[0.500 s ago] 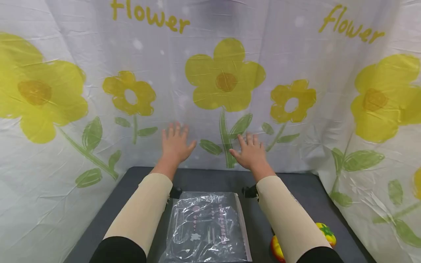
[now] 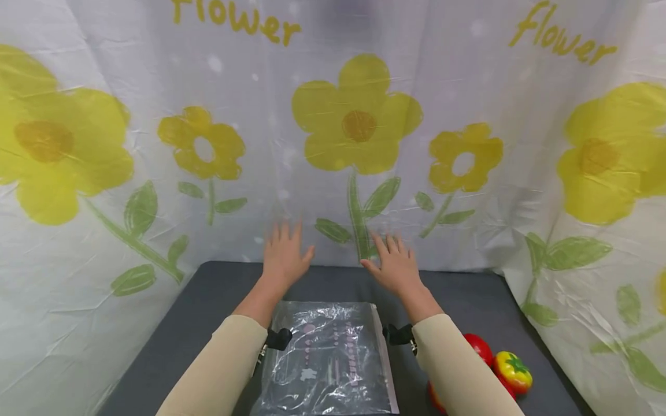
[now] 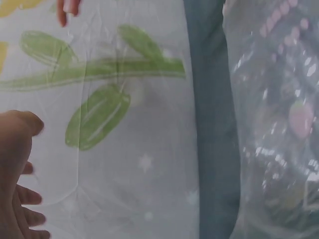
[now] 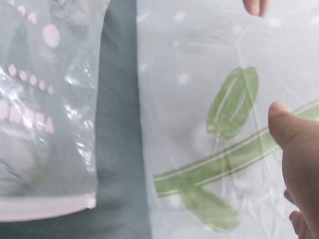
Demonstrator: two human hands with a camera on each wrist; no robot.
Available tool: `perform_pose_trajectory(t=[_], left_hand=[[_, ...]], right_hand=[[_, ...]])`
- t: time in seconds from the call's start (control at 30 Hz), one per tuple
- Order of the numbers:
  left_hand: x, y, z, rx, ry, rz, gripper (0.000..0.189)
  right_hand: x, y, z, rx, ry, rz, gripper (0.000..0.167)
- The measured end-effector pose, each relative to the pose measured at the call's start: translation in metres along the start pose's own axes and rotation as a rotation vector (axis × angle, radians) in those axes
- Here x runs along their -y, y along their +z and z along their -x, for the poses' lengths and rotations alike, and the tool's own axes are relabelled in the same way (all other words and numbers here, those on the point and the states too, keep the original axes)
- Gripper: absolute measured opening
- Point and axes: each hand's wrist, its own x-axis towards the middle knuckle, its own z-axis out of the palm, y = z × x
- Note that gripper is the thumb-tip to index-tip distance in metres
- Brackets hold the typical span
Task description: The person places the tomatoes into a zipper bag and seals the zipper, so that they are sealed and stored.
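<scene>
Left hand (image 2: 284, 262) and right hand (image 2: 398, 271) have been lowered, empty, fingers (image 2: 391, 245) extended; reach presumed, bag (image 2: 319, 358) behind fingers to be approached.

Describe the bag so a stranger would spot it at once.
In front of the flowered curtain stands a dark table. The bag lies flat on it, between the left sleeve and right sleeve. Unlike the red and yellow fruits to its right, it is clear with pink print.

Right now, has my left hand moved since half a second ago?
Yes. In the head view, your left hand has moved down, toward the table's far edge.
</scene>
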Motion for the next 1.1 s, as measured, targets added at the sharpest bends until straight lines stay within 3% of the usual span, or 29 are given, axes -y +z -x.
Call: perform_pose_trajectory(t=[0.4, 0.6, 0.73, 0.87, 1.1], left_hand=[[-0.019, 0.007, 0.056, 0.000, 0.013, 0.208, 0.058], [-0.026, 0.012, 0.084, -0.024, 0.030, 0.340, 0.051], [-0.032, 0.017, 0.100, -0.013, 0.025, 0.419, 0.047], [-0.036, 0.024, 0.111, -0.017, 0.008, 0.445, 0.042], [-0.050, 0.038, 0.121, 0.023, 0.000, 0.486, 0.037]], right_hand=[[-0.017, 0.018, 0.062, -0.066, 0.028, -0.182, 0.073], [-0.018, 0.019, 0.089, -0.116, -0.007, -0.224, 0.066], [-0.018, 0.026, 0.104, -0.095, 0.014, -0.281, 0.060], [-0.018, 0.032, 0.113, -0.056, 0.040, -0.315, 0.055], [-0.024, 0.029, 0.130, -0.105, 0.086, -0.358, 0.049]])
